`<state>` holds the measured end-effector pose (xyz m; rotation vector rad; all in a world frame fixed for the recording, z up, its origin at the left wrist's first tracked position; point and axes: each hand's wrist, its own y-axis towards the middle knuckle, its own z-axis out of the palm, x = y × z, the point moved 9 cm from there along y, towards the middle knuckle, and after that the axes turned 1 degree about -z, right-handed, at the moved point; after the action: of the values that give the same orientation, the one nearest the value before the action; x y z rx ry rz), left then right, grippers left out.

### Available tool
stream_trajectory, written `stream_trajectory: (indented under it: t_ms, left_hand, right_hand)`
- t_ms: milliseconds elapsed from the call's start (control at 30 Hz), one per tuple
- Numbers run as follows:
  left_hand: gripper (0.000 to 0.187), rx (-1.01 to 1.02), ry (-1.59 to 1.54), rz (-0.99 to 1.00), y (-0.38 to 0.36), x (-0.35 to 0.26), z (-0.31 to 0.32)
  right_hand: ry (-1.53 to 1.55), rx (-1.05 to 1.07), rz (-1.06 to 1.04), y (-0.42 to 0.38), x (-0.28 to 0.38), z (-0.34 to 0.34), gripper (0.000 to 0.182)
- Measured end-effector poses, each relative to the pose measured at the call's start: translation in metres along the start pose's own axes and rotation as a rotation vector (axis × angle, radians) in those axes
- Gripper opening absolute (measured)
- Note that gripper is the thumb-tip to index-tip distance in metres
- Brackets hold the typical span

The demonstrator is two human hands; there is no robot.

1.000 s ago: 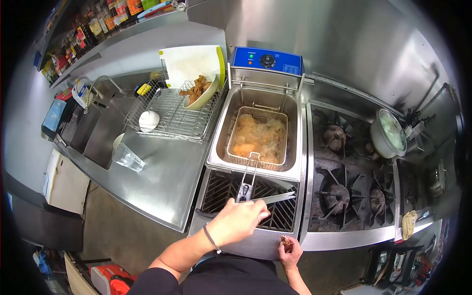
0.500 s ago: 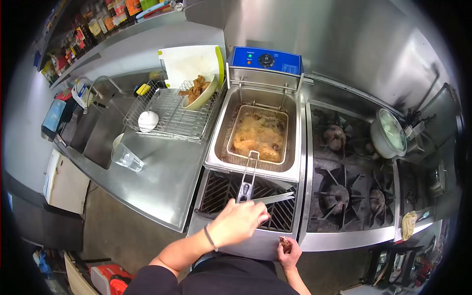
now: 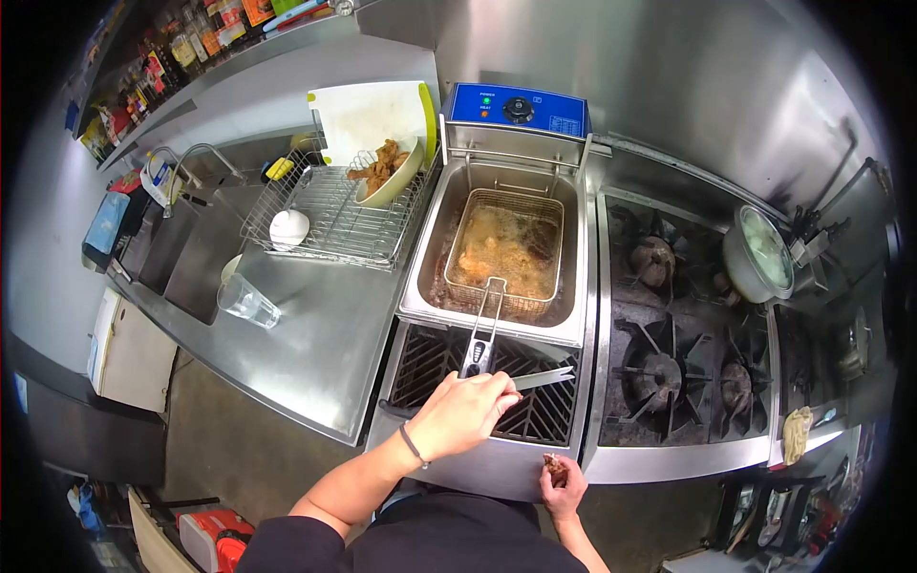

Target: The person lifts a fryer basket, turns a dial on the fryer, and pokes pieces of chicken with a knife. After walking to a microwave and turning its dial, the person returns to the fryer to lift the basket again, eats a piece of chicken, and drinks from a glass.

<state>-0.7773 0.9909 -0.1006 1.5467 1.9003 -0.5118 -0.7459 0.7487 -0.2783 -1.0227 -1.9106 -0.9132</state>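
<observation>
My left hand (image 3: 465,413) is closed around the handle (image 3: 477,357) of a wire fryer basket (image 3: 506,201). A slim metal tool (image 3: 544,378), which looks like tongs, sticks out to the right from under the same hand. Pieces of golden food (image 3: 492,253) lie in the basket amid bubbling oil, inside the deep fryer (image 3: 576,258). Low by the front edge, my right hand (image 3: 565,487) pinches a small brown piece of fried food (image 3: 553,466), apparently chicken, its inside partly showing.
Left of the fryer, a bowl (image 3: 409,181) of fried pieces leans in a wire dish rack (image 3: 330,224). A clear cup (image 3: 250,306) lies on the steel counter (image 3: 287,368). To the right are gas burners (image 3: 659,377) and a metal bowl (image 3: 734,258). A slatted grate (image 3: 430,363) sits before the fryer.
The basket has risen slightly, so more of its front mesh shows above the oil. My left hand has shifted a little on the handle; my right hand stays nearly in place.
</observation>
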Motion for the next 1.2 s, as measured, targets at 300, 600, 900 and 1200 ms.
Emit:
stream_trajectory:
  t_ms: [300, 600, 900, 1200]
  left_hand:
    - [0.009, -0.207, 0.108, 0.200, -0.026, 0.003, 0.019]
    - [0.009, -0.249, 0.134, 0.250, -0.043, 0.011, 0.035]
    - [0.009, -0.220, 0.074, 0.180, -0.042, 0.001, 0.018]
    - [0.010, -0.642, -0.014, 0.377, -0.067, -0.032, -0.052]
  right_hand:
    - [-0.004, 0.007, -0.019, 0.001, 0.001, 0.000, 0.027]
    - [0.008, 0.000, -0.036, 0.002, 0.004, 0.000, 0.027]
    - [0.002, 0.007, -0.006, 0.001, -0.001, 0.000, 0.028]
    - [0.282, 0.021, 0.035, 0.034, 0.019, 0.002, 0.022]
